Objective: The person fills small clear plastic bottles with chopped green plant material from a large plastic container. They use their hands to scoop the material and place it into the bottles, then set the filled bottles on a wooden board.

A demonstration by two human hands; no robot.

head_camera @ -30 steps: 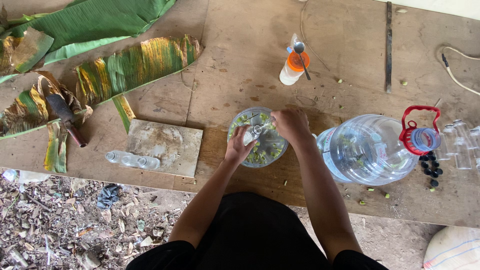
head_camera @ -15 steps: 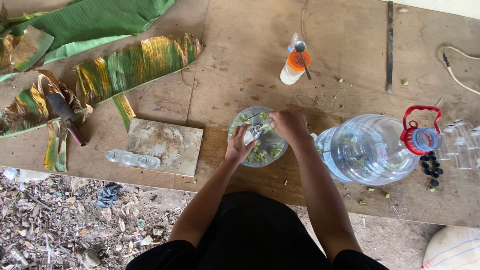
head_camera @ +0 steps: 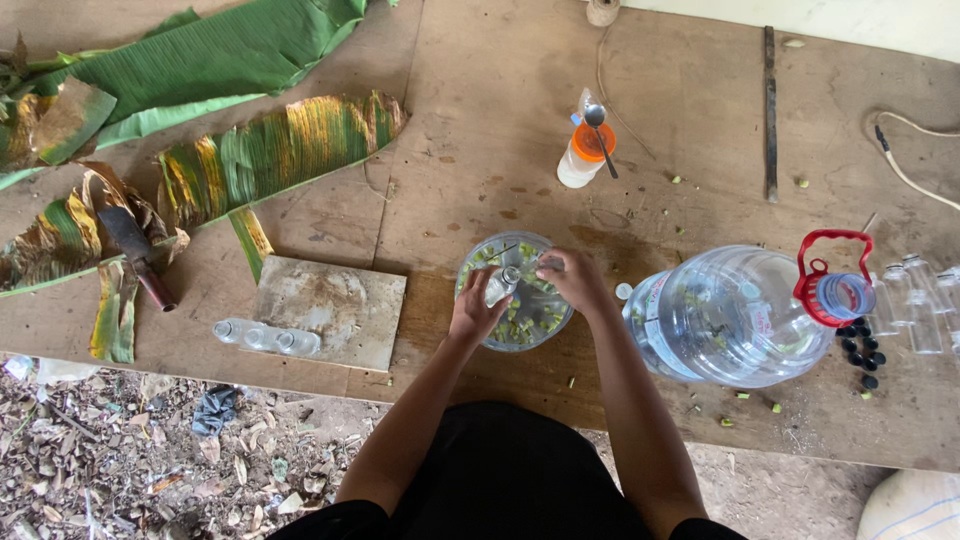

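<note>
Clear glass is at the centre: a small clear glass bottle (head_camera: 500,285) is grasped in the left hand (head_camera: 475,315), held over a round clear bowl of chopped green pieces (head_camera: 535,325) on the worn wooden bench (head_camera: 480,130). That grip is clenched round the bottle's body, and the bottle's long axis tilts up and away from the palm, its mouth pointing toward the far side of the bowl. The right hand (head_camera: 575,280) sits just beside the bottle's mouth, on its right, fingers pinched together; whether they hold anything is too small to tell. Both hands are over the bowl, the right one nearer the opening. Right of the right-hand grip lies a large clear plastic water jug with a red handle (head_camera: 740,315). Left of the left-hand grip rests a flat grey board (head_camera: 335,305), with more small clear bottles (head_camera: 265,338) along its near edge.
</note>
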